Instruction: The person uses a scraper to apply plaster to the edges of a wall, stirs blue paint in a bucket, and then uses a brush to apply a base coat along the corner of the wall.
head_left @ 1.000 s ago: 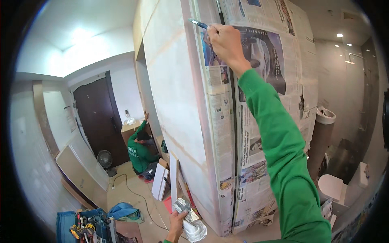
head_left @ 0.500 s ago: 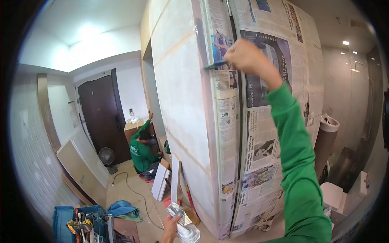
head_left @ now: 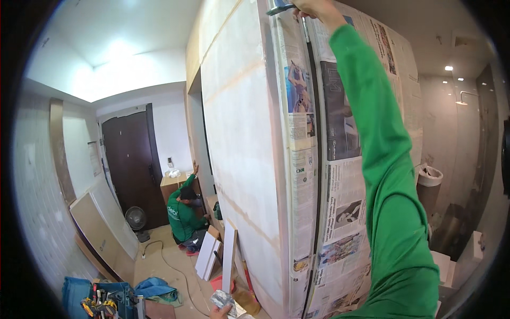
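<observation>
High at the top edge, my right hand (head_left: 317,8) is closed on a dark blue flat-ended hand tool (head_left: 280,9); I cannot tell whether it is a brush or a putty knife. The tool lies across the upper corner of a pale, patchy wall panel (head_left: 239,133), beside newspaper (head_left: 348,181) covering the adjoining face. A narrow dark gap (head_left: 313,159) runs down that papered face. At the bottom edge, my left hand (head_left: 219,312) grips a crumpled silvery bag (head_left: 222,299), largely cut off by the frame.
Left of the panel a co-worker (head_left: 186,215) in green crouches by a cabinet. White boards (head_left: 229,255) lean against the panel's foot. A blue toolbox (head_left: 77,292), a cord (head_left: 178,271) and a fan (head_left: 136,218) are on the floor. Large boards (head_left: 103,228) lean at left.
My right hand and the tool have risen along the panel's corner to the top of the view. My left hand and the silvery bag sit lower, partly out of view.
</observation>
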Available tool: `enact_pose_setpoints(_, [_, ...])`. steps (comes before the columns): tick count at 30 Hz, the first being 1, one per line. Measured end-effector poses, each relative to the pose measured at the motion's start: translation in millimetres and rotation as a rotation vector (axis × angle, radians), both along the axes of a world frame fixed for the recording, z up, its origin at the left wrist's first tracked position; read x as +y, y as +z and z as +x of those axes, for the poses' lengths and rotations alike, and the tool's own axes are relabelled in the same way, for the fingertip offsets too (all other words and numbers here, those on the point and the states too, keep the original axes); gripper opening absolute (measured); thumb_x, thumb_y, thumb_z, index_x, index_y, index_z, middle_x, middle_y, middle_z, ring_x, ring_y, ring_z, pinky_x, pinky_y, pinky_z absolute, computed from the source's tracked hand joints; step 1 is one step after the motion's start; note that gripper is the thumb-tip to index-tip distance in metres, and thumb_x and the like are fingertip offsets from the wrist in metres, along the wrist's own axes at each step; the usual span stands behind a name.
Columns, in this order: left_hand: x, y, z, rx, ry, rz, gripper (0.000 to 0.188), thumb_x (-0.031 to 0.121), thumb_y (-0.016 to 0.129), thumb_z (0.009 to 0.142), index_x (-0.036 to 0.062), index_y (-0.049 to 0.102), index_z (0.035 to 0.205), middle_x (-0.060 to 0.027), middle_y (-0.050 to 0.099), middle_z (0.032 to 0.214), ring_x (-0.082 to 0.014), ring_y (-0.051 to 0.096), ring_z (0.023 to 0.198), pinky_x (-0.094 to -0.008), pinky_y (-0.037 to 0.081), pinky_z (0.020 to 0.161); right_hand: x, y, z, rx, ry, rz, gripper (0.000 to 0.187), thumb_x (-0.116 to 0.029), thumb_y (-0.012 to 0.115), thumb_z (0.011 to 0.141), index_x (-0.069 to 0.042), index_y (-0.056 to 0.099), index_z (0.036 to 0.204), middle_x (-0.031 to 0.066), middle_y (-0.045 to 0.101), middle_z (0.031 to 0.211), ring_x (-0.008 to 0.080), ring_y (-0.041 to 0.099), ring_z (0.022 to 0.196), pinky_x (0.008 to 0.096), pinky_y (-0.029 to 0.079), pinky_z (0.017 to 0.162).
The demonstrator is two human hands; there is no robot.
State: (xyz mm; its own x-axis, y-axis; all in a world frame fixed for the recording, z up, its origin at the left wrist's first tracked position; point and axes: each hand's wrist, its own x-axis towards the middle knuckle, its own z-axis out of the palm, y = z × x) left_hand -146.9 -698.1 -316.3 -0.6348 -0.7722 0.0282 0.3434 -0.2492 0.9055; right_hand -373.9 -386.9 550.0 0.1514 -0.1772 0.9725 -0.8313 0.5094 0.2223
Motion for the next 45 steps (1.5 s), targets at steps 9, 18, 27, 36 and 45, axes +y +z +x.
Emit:
enact_pose_setpoints(9, [-38.2,-27.0,-15.8,0.0,0.031,-0.002,0.023,0.01,0.07,0.086,-0.0034,0.067,0.104,-0.007,0.069,0.091,-0.0169,0.066,0.078,-0.0306,0.052,0.072,-50.5,37.5,-32.1,0.159,0.138,-0.575,0.03,-0.023,0.058,0.082,0.003,0.067,0.07,0.0268,0.065,0.074,0.0412,0.067,0.075,0.047,0.053,0.067])
enact_pose_setpoints(18, [-75.4,-57.6,-3.6,0.027,-0.063,0.022,0.021,0.009,0.069,0.088,-0.0029,0.067,0.105,-0.0088,0.07,0.093,-0.018,0.067,0.08,-0.0308,0.053,0.071,-81.6,104.0,-56.0,0.05,0.132,-0.545,0.03,-0.024,0.057,0.085,0.003,0.069,0.079,0.0298,0.066,0.084,0.0426,0.066,0.088,0.0488,0.053,0.079])
enact_pose_setpoints(27, [-19.1,-24.7,20.3,0.042,0.169,0.059,0.023,0.003,0.069,0.081,-0.0057,0.067,0.102,-0.0108,0.07,0.091,-0.0197,0.067,0.078,-0.0326,0.053,0.071,-95.6,84.9,-80.1,0.028,-0.032,-0.373,0.033,-0.03,0.059,0.078,0.001,0.069,0.077,0.0205,0.068,0.082,0.0383,0.068,0.082,0.0442,0.053,0.065])
enact_pose_setpoints(36, [29.1,59.7,34.4,-0.013,0.055,0.075,0.019,0.005,0.064,0.084,-0.0037,0.066,0.101,-0.009,0.07,0.089,-0.017,0.066,0.075,-0.0289,0.051,0.071,-67.3,-66.3,-54.8,-0.033,-0.069,0.015,0.018,-0.019,0.056,0.079,-0.008,0.07,0.074,0.013,0.064,0.064,0.0268,0.062,0.055,0.0385,0.048,0.053])
enact_pose_setpoints(45, [63.8,95.8,29.8,0.1,-0.026,0.017,0.017,0.001,0.063,0.086,-0.0037,0.065,0.102,-0.0075,0.069,0.092,-0.0147,0.065,0.077,-0.0279,0.051,0.072,-37.1,-238.6,-19.0,-0.236,0.232,-0.047,0.028,-0.019,0.053,0.082,0.003,0.066,0.07,0.0254,0.061,0.071,0.0442,0.062,0.07,0.0476,0.05,0.069])
